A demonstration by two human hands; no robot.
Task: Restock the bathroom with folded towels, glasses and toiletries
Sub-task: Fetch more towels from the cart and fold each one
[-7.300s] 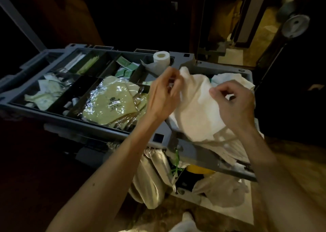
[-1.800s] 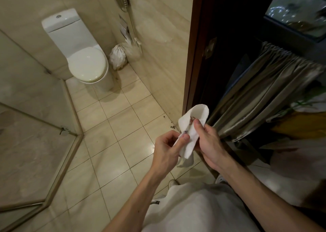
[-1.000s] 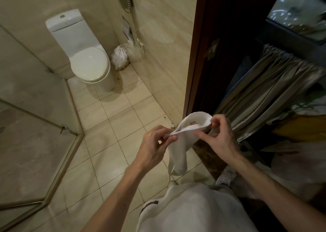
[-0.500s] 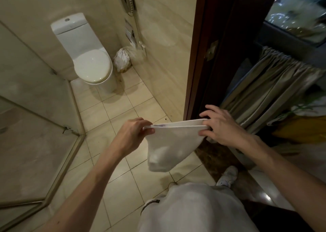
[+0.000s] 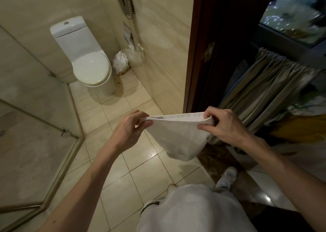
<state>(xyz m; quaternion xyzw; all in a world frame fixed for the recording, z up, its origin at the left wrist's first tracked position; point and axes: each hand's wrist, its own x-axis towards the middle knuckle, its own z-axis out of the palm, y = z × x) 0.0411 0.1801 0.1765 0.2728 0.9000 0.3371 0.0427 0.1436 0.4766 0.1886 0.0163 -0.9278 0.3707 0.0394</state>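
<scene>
A small white towel (image 5: pixel 178 136) hangs stretched between my two hands over the tiled bathroom floor, at the doorway. My left hand (image 5: pixel 129 127) pinches its left top corner between thumb and fingers. My right hand (image 5: pixel 218 124) pinches the right top corner. The top edge runs nearly level and the cloth sags below it in a rounded pouch. No glasses or toiletries show in my hands.
A white toilet (image 5: pixel 88 64) with its lid down stands at the back left, a tied white bag (image 5: pixel 121 62) beside it. A glass shower screen (image 5: pixel 35 143) is on the left. The dark door frame (image 5: pixel 195 55) and the curtained housekeeping cart (image 5: pixel 273 83) are on the right.
I left the cart's tray and turned to the bathroom doorway. The crumpled towel was pulled open between my hands, which moved apart; now it is stretched a little wider and flatter.
</scene>
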